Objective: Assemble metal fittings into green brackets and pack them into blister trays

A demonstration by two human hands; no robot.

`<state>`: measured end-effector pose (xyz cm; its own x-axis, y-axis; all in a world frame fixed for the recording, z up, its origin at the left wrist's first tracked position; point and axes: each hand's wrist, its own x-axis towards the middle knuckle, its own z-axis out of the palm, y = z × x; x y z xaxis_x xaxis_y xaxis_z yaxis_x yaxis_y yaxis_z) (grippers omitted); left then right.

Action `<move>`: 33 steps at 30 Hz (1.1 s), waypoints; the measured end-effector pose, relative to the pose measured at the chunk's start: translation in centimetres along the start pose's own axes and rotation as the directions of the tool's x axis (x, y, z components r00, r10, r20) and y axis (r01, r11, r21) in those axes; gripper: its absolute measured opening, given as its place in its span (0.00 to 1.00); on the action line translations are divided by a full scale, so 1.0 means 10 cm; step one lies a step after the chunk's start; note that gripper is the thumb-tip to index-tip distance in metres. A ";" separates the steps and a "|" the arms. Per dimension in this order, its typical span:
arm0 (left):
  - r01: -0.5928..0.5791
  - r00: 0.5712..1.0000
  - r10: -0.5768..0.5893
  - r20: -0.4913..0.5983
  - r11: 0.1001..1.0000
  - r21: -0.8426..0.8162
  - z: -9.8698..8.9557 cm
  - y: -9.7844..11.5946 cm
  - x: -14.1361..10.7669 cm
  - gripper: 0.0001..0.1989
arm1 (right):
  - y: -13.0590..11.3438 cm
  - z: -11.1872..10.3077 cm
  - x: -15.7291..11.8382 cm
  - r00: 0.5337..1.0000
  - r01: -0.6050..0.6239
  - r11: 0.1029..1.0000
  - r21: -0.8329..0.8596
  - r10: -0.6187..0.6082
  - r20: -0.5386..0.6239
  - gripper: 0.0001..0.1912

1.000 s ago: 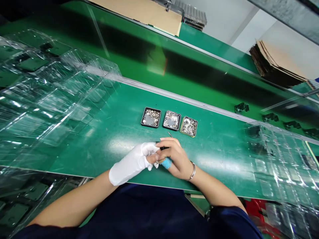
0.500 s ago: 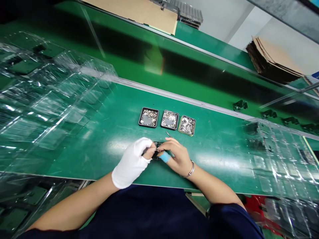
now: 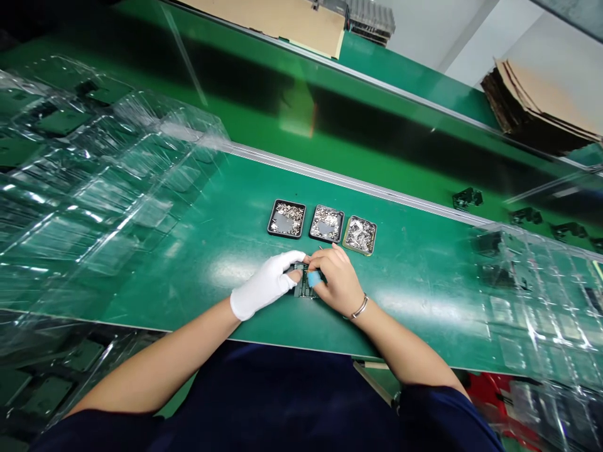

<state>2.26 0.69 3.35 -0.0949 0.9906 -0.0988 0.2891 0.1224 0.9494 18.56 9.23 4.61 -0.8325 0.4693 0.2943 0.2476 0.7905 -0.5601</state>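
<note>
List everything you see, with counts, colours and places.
Slotted part: one, dark, between the hands
Shallow trays: three, dark and yellowish, centre
Metal pieces: many, silver, in those trays
Clear plastic trays: several, transparent, left and right
Black parts: several, black, right
Cardboard sheets: one stack, tan, upper right
Flat board: one, tan, top
Workbench: one, green, centre
Red item: one, red, lower right
Bracelet: one, silver, right wrist
Shirt: one, navy, bottom
Left hand: one, white-gloved, on slotted part
Right hand: one, bare, blue-wrapped thumb, beside it
</note>
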 end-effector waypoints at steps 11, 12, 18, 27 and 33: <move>0.011 1.000 -0.011 0.005 1.000 -0.007 0.00 0.07 0.00 0.13 | 0.00 0.10 0.00 0.998 0.020 0.999 0.033 -0.018 -0.062 0.07; 0.013 1.000 -0.013 0.004 1.000 -0.009 0.00 0.08 0.01 0.12 | 0.00 0.10 0.00 0.998 0.010 0.999 0.050 -0.007 -0.064 0.07; 0.056 0.998 -0.056 -0.026 0.998 -0.023 0.05 0.12 0.01 0.11 | 0.05 0.15 -0.01 0.977 -0.167 0.835 0.524 0.212 -0.026 0.06; -0.061 0.973 0.151 -0.176 0.899 0.434 0.13 0.18 0.02 0.11 | 0.12 0.25 -0.01 0.953 -0.243 0.700 0.671 0.301 0.031 0.07; -0.030 0.944 0.034 -0.327 0.999 0.015 -0.14 0.09 -0.02 0.16 | 0.17 0.05 -0.13 0.993 -0.108 0.873 0.475 0.113 0.019 0.20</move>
<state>1.22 0.51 4.66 -0.3917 0.9194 0.0363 0.3061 0.0930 0.9474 19.83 9.77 2.92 -0.8083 0.5482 0.2146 0.0708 0.4525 -0.8889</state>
